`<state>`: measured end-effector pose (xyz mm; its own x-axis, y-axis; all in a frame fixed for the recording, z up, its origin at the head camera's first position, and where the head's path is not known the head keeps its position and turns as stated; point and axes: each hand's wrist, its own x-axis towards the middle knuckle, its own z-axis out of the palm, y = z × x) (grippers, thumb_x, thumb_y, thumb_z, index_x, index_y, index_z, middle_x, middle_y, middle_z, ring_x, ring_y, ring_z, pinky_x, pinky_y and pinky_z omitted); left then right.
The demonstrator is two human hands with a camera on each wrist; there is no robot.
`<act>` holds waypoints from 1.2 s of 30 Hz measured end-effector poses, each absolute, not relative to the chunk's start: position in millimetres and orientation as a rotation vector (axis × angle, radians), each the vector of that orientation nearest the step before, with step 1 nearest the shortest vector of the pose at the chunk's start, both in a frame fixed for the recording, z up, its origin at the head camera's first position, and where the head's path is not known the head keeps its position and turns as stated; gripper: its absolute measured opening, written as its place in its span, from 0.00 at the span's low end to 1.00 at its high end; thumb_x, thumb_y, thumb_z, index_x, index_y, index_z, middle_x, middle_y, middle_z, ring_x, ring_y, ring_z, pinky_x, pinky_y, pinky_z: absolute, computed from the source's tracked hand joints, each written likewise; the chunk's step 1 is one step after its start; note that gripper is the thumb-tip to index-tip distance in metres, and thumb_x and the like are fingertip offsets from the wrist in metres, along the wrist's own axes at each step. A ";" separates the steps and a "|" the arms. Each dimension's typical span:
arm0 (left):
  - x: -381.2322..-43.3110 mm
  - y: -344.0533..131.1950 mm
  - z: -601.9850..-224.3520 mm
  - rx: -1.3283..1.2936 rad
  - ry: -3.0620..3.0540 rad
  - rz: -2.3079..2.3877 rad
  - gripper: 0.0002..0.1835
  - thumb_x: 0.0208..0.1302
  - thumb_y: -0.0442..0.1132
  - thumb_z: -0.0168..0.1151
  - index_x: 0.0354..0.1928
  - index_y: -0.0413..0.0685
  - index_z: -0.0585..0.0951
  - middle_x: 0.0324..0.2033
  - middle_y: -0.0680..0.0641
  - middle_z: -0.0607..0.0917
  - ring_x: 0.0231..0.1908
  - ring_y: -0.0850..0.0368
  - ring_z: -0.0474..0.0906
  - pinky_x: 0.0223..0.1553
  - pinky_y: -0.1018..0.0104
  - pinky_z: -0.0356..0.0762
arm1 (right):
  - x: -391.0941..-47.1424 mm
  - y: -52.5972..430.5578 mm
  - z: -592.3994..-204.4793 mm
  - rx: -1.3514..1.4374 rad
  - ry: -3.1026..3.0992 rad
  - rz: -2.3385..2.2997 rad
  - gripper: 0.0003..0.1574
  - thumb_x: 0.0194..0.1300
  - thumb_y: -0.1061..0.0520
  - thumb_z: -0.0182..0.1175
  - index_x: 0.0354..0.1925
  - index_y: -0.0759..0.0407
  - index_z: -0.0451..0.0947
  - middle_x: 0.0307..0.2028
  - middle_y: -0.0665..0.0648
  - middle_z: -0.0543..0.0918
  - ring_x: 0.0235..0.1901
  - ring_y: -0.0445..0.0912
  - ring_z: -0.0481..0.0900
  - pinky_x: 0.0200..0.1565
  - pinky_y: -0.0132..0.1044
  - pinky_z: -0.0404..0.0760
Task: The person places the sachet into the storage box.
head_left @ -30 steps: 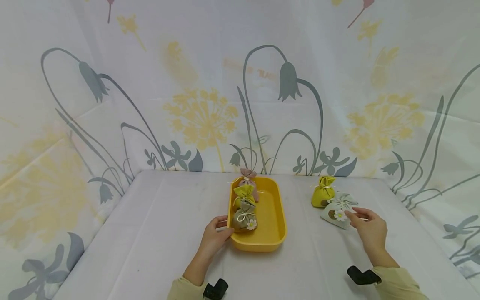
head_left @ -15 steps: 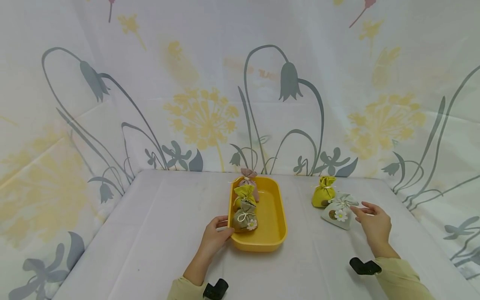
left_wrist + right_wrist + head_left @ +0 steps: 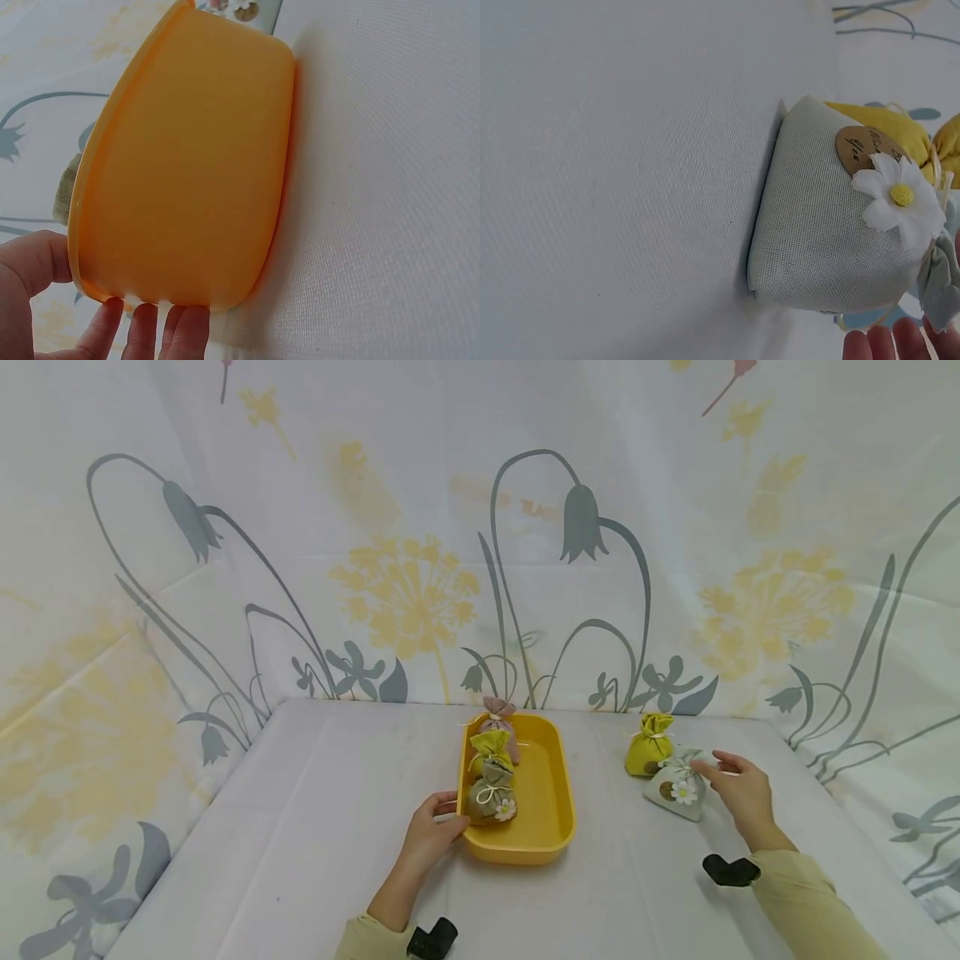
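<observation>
My left hand (image 3: 431, 831) holds a yellow plastic tray (image 3: 551, 793) by its near left side, thumb at the rim and fingertips against the outer wall. Inside, along the left side, sit three small drawstring pouches: a pink one (image 3: 497, 718), a yellow-green one (image 3: 489, 750) and a grey-green one (image 3: 483, 797) with a white flower. To the right, my right hand (image 3: 742, 789) pinches the gathered top of a pale grey-green pouch (image 3: 817, 210), thumb and fingers on either side. This pouch carries a white daisy and a round brown label. Its base is at the table.
Another yellow-green pouch (image 3: 648, 747) stands right behind the pale one. White cloth covers the table (image 3: 337, 777), and a flower-printed curtain (image 3: 420, 485) rises at its back edge. Both sleeves have a black device (image 3: 731, 870) at the wrist.
My right hand first drew back from the pale pouch's flower, then came in at its gathered top. My left hand and the tray stay in place.
</observation>
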<state>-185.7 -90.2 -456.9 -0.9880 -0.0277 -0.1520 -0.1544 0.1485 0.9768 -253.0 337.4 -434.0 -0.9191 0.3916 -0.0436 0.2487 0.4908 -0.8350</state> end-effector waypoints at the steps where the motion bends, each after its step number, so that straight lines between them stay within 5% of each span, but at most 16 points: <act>1: -185.4 -90.3 -456.7 -0.184 2.303 1.980 0.26 0.56 0.35 0.61 0.57 0.35 0.70 0.48 0.38 0.74 0.40 0.52 0.76 0.41 0.62 0.80 | -253.2 337.3 -432.5 -0.529 -2.608 1.409 0.50 0.57 0.35 0.59 0.64 0.69 0.62 0.57 0.70 0.68 0.30 0.36 0.73 0.34 0.33 0.73; 12: -183.5 -89.6 -453.5 -0.150 2.313 2.002 0.26 0.54 0.36 0.61 0.55 0.33 0.71 0.46 0.36 0.74 0.39 0.51 0.77 0.39 0.64 0.80 | -259.7 336.2 -430.7 -0.421 -2.674 1.456 0.44 0.63 0.39 0.55 0.61 0.73 0.63 0.58 0.70 0.67 0.35 0.35 0.72 0.43 0.36 0.76; 19: -185.8 -89.6 -455.4 -0.178 2.300 1.991 0.26 0.55 0.35 0.61 0.56 0.34 0.70 0.48 0.37 0.74 0.41 0.51 0.77 0.41 0.62 0.80 | -262.2 337.5 -438.3 -0.421 -2.542 1.501 0.36 0.60 0.43 0.61 0.54 0.70 0.71 0.40 0.53 0.75 0.28 0.31 0.73 0.33 0.24 0.75; 28: -186.1 -89.8 -455.3 -0.175 2.296 1.991 0.26 0.55 0.35 0.61 0.56 0.34 0.70 0.47 0.38 0.74 0.40 0.52 0.77 0.41 0.62 0.80 | -270.8 351.3 -462.6 -0.443 -2.374 1.582 0.25 0.49 0.39 0.69 0.39 0.54 0.80 0.31 0.42 0.76 0.26 0.32 0.78 0.23 0.25 0.77; 36: -187.3 -90.4 -457.2 -0.172 2.288 2.016 0.26 0.54 0.34 0.61 0.57 0.34 0.70 0.47 0.38 0.74 0.39 0.52 0.77 0.40 0.63 0.80 | -241.1 323.4 -428.9 -0.408 -2.430 1.510 0.31 0.58 0.46 0.64 0.49 0.70 0.75 0.29 0.37 0.75 0.27 0.28 0.76 0.32 0.22 0.77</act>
